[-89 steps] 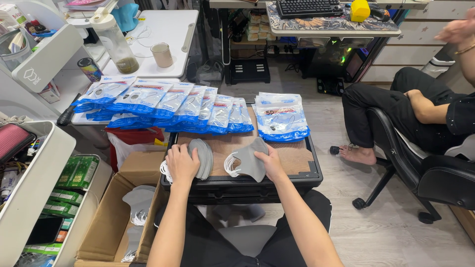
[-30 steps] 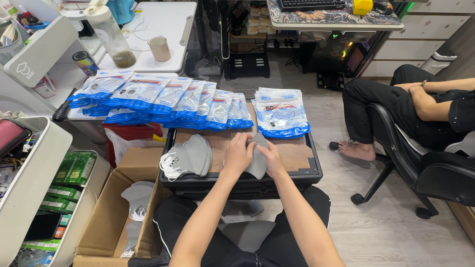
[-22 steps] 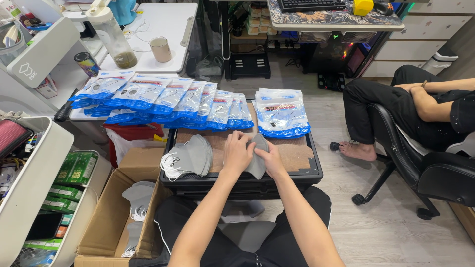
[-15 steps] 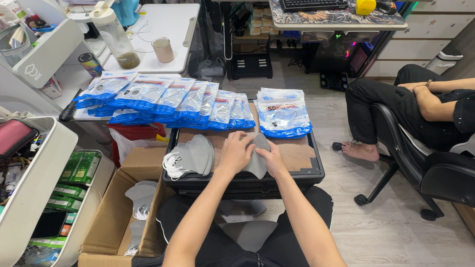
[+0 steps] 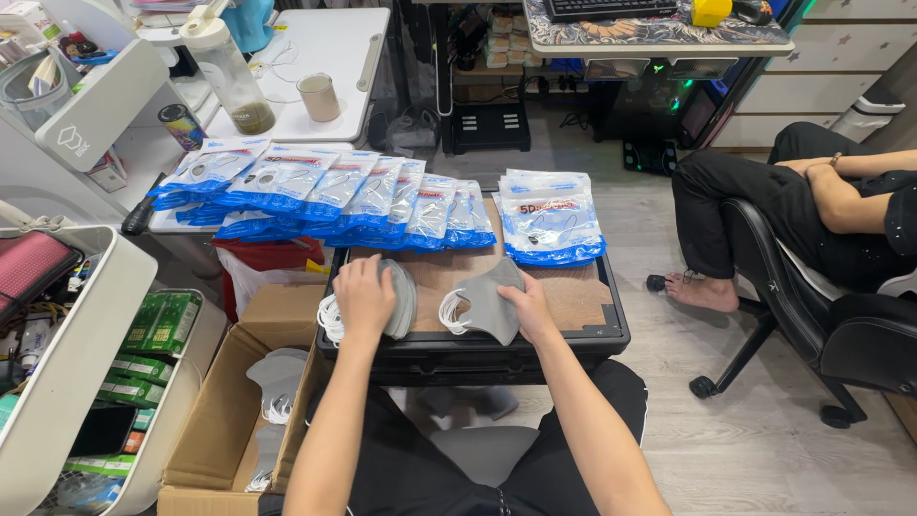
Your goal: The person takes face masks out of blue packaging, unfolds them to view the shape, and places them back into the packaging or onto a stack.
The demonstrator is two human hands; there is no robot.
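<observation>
Near, on the black crate point(image 5: 573, 334), the right hand point(image 5: 528, 308) pinches a single grey mask point(image 5: 489, 304); the left hand point(image 5: 364, 294) presses flat on the mask stack point(image 5: 399, 298). Farther, overlapped blue packets point(image 5: 325, 191) could slide if nudged

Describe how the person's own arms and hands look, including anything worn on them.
Both arms are bare from the elbows down to the fingers: no sleeves, gloves, watch, bands or rings show on the left hand or the right hand. No markings or cables are visible on them. Below the arms, the person wears dark clothing over the lap.
</observation>
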